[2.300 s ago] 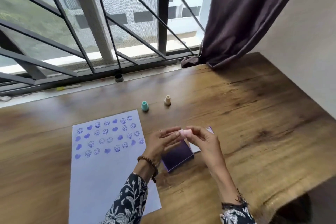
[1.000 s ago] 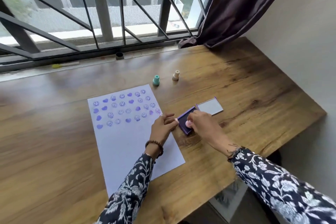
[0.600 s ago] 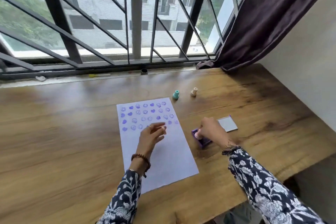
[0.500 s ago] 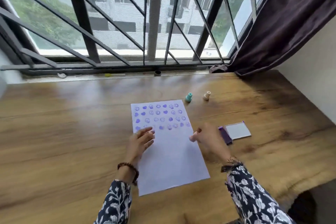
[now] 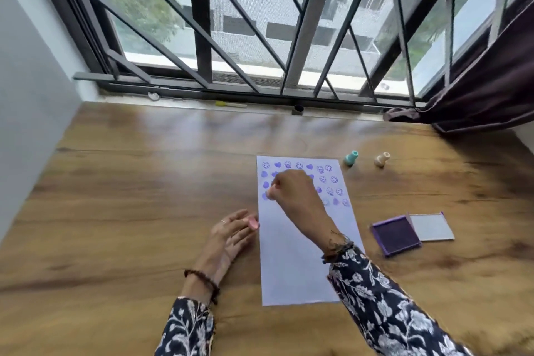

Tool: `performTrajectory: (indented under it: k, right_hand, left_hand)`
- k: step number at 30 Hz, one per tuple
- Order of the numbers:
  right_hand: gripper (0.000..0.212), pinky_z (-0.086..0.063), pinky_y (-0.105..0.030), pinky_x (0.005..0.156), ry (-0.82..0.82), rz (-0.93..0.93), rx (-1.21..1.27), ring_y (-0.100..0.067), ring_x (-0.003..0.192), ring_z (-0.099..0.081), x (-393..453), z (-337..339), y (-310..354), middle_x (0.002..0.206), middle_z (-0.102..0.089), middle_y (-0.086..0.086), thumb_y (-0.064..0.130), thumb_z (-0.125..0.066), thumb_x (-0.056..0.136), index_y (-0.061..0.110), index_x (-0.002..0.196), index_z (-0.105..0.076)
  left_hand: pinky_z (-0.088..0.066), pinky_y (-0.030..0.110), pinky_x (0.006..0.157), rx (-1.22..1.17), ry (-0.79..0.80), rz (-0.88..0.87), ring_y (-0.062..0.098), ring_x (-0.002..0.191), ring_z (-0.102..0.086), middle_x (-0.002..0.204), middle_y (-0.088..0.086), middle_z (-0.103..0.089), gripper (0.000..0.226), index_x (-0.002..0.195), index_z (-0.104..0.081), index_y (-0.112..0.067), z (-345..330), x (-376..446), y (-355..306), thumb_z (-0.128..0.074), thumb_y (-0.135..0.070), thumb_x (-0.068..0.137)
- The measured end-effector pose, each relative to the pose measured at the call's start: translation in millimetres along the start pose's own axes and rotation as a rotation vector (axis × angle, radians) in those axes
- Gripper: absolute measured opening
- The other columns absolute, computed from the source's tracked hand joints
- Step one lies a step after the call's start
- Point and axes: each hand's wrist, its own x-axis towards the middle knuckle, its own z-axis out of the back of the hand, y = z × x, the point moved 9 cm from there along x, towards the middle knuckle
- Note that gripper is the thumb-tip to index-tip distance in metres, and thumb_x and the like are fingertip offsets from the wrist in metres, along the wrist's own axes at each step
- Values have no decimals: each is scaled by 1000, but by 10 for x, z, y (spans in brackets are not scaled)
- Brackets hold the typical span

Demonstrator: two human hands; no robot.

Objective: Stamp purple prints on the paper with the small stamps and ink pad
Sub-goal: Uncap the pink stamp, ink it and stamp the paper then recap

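My right hand (image 5: pixel 291 191) pinches a small pink stamp (image 5: pixel 270 193) down on the left edge of the white paper sheet (image 5: pixel 300 254), among purple hearts and smiley prints. My left hand (image 5: pixel 231 235) lies loosely open beside the sheet, a pink cap (image 5: pixel 253 223) at its fingertips. The open purple ink pad (image 5: pixel 396 235) sits to the right; teal (image 5: pixel 351 158) and beige (image 5: pixel 381 159) stamps stand beyond the paper

The right hand (image 5: pixel 291 191) rests on the paper (image 5: pixel 300 263). Left of it the left hand (image 5: pixel 231 237) lies on the table (image 5: pixel 130 196); right, the ink pad (image 5: pixel 396 234); beyond, two stamps (image 5: pixel 351 158).
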Motion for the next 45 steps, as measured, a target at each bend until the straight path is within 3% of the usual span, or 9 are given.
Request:
performTrajectory:
  k: [7,10,12,15,19,26,30,40,45]
  right_hand:
    - [15,-41,-39,71,49,65,-183,-39,91,-57,-58,-484,-41,98,-59,-24,0,-41,87,0,78,-54]
    - [14,-35,-35,65,84,64,-175,-38,89,-58,2,-495,-37,95,-60,-25,-2,-43,84,-3,81,-57]
    - [14,-38,-36,62,75,-34,10,-35,80,-61,21,-403,-194,81,-63,-25,4,-53,80,-3,69,-56]
    - [14,-55,-38,82,34,-336,666,-19,73,-65,-129,-221,-634,85,-73,-18,10,-72,73,-4,76,-71]
    - [13,-57,-14,70,79,-418,1019,-12,81,-67,-463,-39,-862,91,-74,-10,11,-69,79,3,88,-73]
    - [19,-57,-19,71,78,-220,782,-4,77,-70,-798,388,-818,84,-75,4,16,-77,71,26,86,-72]
    - [22,-53,-12,68,-49,-201,731,-3,76,-70,-941,620,-1021,77,-74,12,10,-78,69,30,74,-71]
    - [22,-55,-17,78,-194,-242,805,-10,83,-72,-1108,1004,-1735,86,-77,-1,5,-76,69,14,89,-75]
    - [14,-52,-9,70,-243,-241,764,2,74,-69,-965,1210,-2225,74,-76,12,14,-79,67,26,75,-76]
  left_hand:
    - [-58,18,65,-47,68,36,10,76,-72,88,3,-77,27,103,-56,-12,48,33,12,-59,-6,77]
    - [-58,19,63,-44,84,47,11,77,-72,88,4,-77,33,103,-56,-12,21,22,-5,-63,-8,72]
    - [-58,19,62,-36,87,52,11,77,-72,89,4,-77,40,103,-56,-13,21,25,-14,-66,-12,64]
    - [-57,17,61,3,81,48,10,78,-72,90,3,-77,43,103,-57,-13,30,16,-11,-68,-14,62]
    - [-59,21,63,26,83,17,17,77,-73,85,7,-77,48,103,-57,-8,-37,32,13,-74,-6,58]
    - [-58,19,57,72,213,34,18,68,-72,71,8,-76,22,96,-58,-6,-716,83,124,-62,3,76]
    - [-58,21,60,160,268,36,18,73,-73,76,6,-77,35,97,-60,-13,-1062,84,237,-71,-11,64]
    - [-57,19,60,267,307,8,20,70,-72,74,10,-76,37,93,-63,-10,-1800,196,589,-73,-10,58]
    - [-58,20,64,323,346,-11,20,74,-72,75,9,-74,29,89,-67,-8,-2249,443,820,-71,-4,61]
